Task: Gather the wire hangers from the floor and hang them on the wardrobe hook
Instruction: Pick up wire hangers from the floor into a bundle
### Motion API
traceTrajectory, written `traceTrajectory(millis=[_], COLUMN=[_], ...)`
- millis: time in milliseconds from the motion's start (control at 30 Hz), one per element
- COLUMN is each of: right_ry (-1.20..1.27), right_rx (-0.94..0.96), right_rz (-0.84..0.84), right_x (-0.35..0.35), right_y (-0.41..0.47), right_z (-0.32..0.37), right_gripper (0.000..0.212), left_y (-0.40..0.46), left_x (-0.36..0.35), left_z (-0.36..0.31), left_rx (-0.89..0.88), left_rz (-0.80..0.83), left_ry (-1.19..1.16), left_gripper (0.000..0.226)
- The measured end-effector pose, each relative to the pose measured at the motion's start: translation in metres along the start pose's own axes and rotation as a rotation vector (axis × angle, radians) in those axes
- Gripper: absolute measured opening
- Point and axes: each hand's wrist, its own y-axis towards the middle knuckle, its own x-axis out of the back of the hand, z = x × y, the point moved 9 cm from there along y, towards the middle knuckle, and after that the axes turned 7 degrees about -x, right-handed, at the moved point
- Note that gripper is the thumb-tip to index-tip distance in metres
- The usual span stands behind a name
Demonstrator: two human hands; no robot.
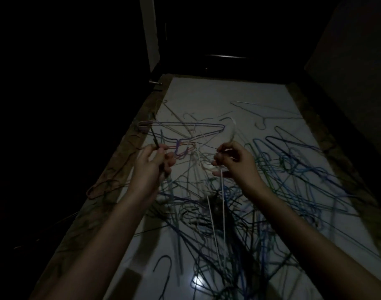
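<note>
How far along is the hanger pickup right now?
Early. No hook is in view, so nothing shows as hung. The left hand grips a dark hanger; the right hand pinches a white hanger. A big tangled pile remains on the floor.

Your view shows two forearms and two hands, and nothing else of the body. Both forearms are bare from the lower picture edge up to the wrists: no sleeve, cuff or glove covers them. Your left hand point(151, 164) carries no ring, watch or strap that the dim light lets you make out. Your right hand point(235, 161) is likewise unadorned at the fingers and wrist as far as can be seen. Each forearm is slim and tapers toward the wrist. The fingernails are short where visible. Fine surface detail cannot be resolved, because the picture is dark and slightly blurred.
</note>
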Motion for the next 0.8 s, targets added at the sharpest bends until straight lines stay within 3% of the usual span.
traceTrajectory(millis=[100, 233, 367, 467, 600, 800], right_ry=[-0.023, -0.189, -0.233, -0.202, -0.264, -0.323], right_rx=[0.013, 0.097, 0.134, 0.144, 0.116, -0.171], right_rz=[-0.035, -0.109, -0.145, -0.146, -0.122, -0.180], right_x=[0.021, 0.043, 0.054, 0.057, 0.062, 0.102], right_y=[-0.015, -0.028, -0.037, -0.044, -0.040, -0.041], right_z=[0.002, 0.010, 0.008, 0.001, -0.013, -0.104], right_gripper=[0.014, 0.004, 0.005, 0.007, 0.012, 0.004], left_y=[-0.016, -0.035, -0.052, -0.062, -0.063, -0.047], left_x=[-0.046, -0.096, -0.124, -0.132, -0.123, -0.094], left_z=[0.015, 0.031, 0.045, 0.056, 0.059, 0.056], left_rx=[0.096, 0.132, 0.159, 0.178, 0.133, 0.009], left_rz=[0.130, 0.281, 0.374, 0.401, 0.347, 0.277], left_ry=[-0.025, 0.065, 0.051, 0.011, 0.041, 0.120], left_gripper=[0.012, 0.010, 0.023, 0.030, 0.022, 0.019])
